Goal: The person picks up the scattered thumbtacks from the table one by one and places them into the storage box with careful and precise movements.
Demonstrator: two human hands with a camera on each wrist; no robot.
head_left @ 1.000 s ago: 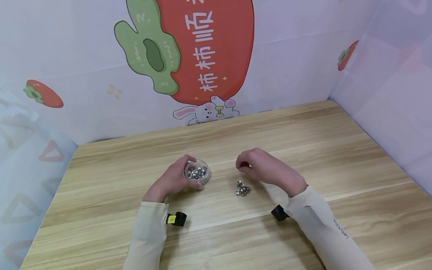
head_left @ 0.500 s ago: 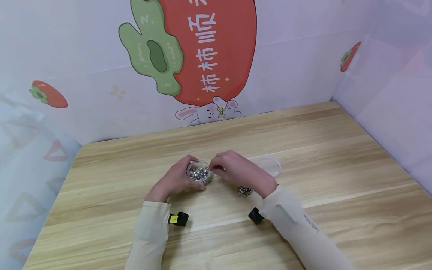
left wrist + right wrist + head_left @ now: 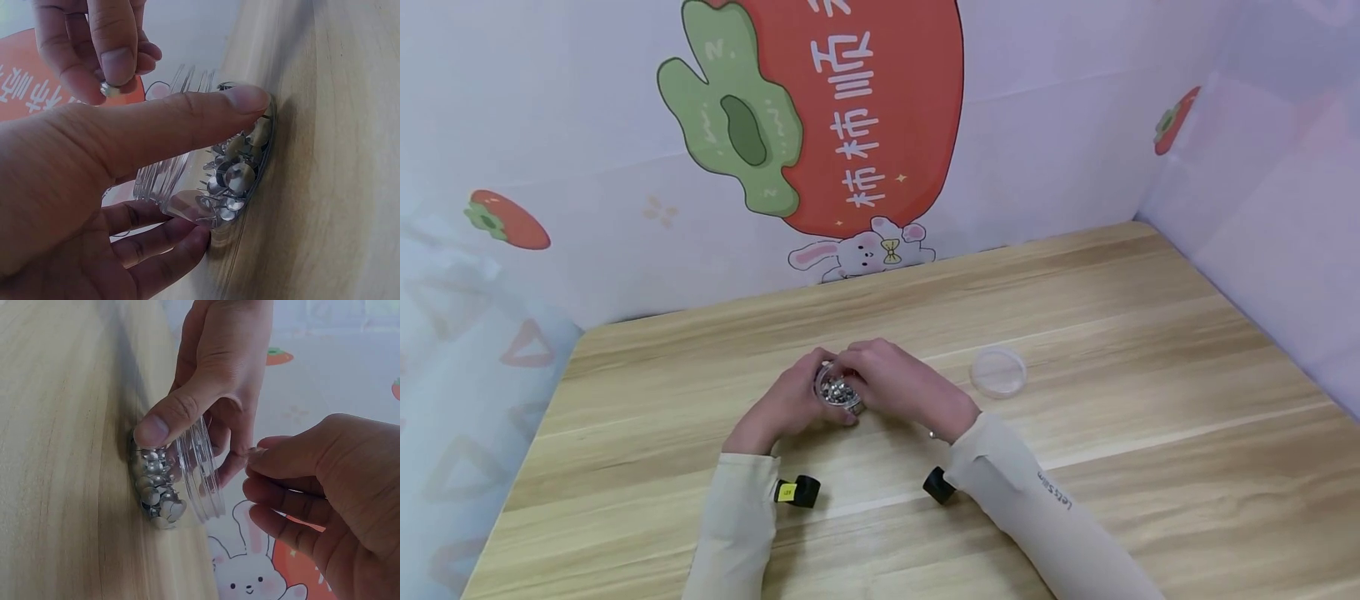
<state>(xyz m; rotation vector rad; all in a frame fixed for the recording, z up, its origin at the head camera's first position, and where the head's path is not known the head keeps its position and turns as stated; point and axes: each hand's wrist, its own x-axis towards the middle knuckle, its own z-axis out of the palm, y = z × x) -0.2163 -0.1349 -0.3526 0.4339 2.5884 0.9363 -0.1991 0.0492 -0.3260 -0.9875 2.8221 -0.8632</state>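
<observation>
Wood-grain table [image 3: 1150, 350] is meeting pale wall [image 3: 1052, 158]. Large red fruit print [image 3: 917, 108] is filling wall's upper middle, white characters [image 3: 853, 133] crossing it, cartoon rabbit [image 3: 859, 250] showing below. Smaller fruit prints [image 3: 516, 223] are flanking it. Bluish left panel [image 3: 482, 292] is bearing triangles [image 3: 527, 344].

Glossy metal tacks [image 3: 152, 489]; smooth, clear jar [image 3: 201, 472], probably plastic; matt cloth sleeves [image 3: 730, 529]; smooth wood-grained table [image 3: 632, 400].

Soft, even light fills the head view, and the wall [image 3: 445, 200] pales into haze at the left edge. Faint shadows lie on the tabletop [image 3: 647, 392] beside the sleeves [image 3: 730, 525]. Both wrist views are dimmer, the right one greyish and low in contrast. Highlights glint on the tacks [image 3: 237, 178] and streak the clear jar [image 3: 201, 472]. Fine detail looks soft.
</observation>
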